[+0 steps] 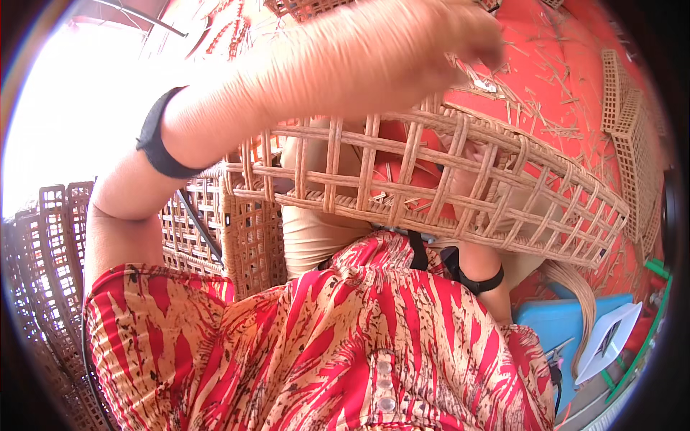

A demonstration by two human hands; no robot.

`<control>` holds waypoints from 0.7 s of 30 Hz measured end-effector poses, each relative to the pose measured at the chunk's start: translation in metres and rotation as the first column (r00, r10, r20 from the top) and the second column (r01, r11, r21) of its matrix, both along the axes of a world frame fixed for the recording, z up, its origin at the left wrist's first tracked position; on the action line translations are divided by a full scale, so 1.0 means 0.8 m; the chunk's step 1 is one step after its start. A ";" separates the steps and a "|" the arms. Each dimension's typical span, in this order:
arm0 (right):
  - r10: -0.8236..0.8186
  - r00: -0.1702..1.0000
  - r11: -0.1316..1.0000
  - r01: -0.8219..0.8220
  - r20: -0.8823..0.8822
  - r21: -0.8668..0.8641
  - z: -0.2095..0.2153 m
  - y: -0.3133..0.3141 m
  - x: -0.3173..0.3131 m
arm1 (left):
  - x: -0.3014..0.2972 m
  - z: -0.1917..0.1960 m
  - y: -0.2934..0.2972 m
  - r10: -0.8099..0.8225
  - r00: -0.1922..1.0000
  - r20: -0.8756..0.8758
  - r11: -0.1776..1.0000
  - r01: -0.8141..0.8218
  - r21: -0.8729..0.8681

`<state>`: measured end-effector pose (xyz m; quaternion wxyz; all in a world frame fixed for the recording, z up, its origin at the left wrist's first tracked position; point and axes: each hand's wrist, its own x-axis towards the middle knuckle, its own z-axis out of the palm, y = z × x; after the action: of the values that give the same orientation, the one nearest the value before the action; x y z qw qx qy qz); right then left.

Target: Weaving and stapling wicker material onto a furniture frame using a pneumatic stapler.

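Observation:
A long tan openwork woven basket (402,176) lies tilted across my lap, its lattice of paired strands running from left to lower right. Above its upper rim my left hand (438,43) is raised, blurred, with its fingers curled inward; anything between them is hidden. My left forearm, with a black band on it, crosses over the basket's left part. Seen through the lattice, my right hand (474,154) is behind the near side, its fingers closed around the strands near the far rim. Another black band circles my right wrist.
A woven basket (251,244) stands at my left, with darker lattice pieces (54,237) beyond it. Cut strand scraps lie over the red floor (553,79). More woven panels (632,151) rest at far right. A strand bundle (582,287) hangs by a blue stool (550,320).

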<state>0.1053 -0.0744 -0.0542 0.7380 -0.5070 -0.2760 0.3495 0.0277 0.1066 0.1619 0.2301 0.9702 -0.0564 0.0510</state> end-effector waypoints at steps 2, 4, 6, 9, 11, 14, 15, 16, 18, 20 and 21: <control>-0.005 0.998 1.000 0.005 0.063 0.004 -0.004 0.003 0.005 | 0.011 -0.007 0.029 0.052 0.993 -0.103 0.996 -0.059 -0.072; -0.008 0.992 1.000 0.006 0.125 0.012 -0.006 0.006 0.009 | 0.006 -0.017 0.046 -0.011 0.976 -0.219 0.950 -0.058 -0.305; -0.021 0.980 1.000 0.017 0.196 0.019 -0.005 0.010 0.013 | 0.003 -0.025 0.053 -0.032 0.919 -0.393 0.895 -0.149 -0.421; -0.084 0.952 0.996 0.091 0.295 -0.010 0.000 0.019 0.012 | 0.002 -0.030 0.047 -0.014 0.939 -0.343 0.870 -0.157 -0.467; -0.050 0.992 0.994 0.039 0.112 0.098 0.003 0.025 0.010 | 0.005 -0.030 0.041 -0.011 0.948 -0.317 0.855 -0.156 -0.495; 0.008 0.988 0.981 0.022 -0.155 0.193 0.001 0.033 0.007 | 0.009 -0.031 0.037 0.001 0.958 -0.288 0.818 -0.167 -0.550; 0.016 0.987 0.983 0.013 -0.158 0.184 -0.001 0.034 0.007 | 0.011 -0.032 0.038 0.009 0.955 -0.298 0.800 -0.186 -0.571; 0.026 0.987 0.984 0.003 -0.161 0.179 -0.004 0.034 0.007 | 0.011 -0.033 0.038 0.019 0.946 -0.323 0.786 -0.214 -0.580; -0.044 0.991 0.996 0.035 0.124 0.078 -0.011 0.031 0.009 | 0.012 -0.034 0.040 0.046 0.942 -0.333 0.801 -0.234 -0.551; -0.023 0.991 1.000 0.022 0.133 0.010 -0.017 0.026 0.012 | 0.012 -0.036 0.040 0.071 0.940 -0.334 0.817 -0.246 -0.521; 0.022 1.000 1.000 -0.022 -0.006 -0.004 -0.019 0.023 0.013 | 0.011 -0.037 0.038 0.084 0.942 -0.325 0.824 -0.248 -0.509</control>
<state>0.1156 -0.0561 -0.0696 0.7338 -0.5045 -0.2785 0.3598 0.0362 0.1371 0.1320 0.4956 0.8630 0.0800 -0.0569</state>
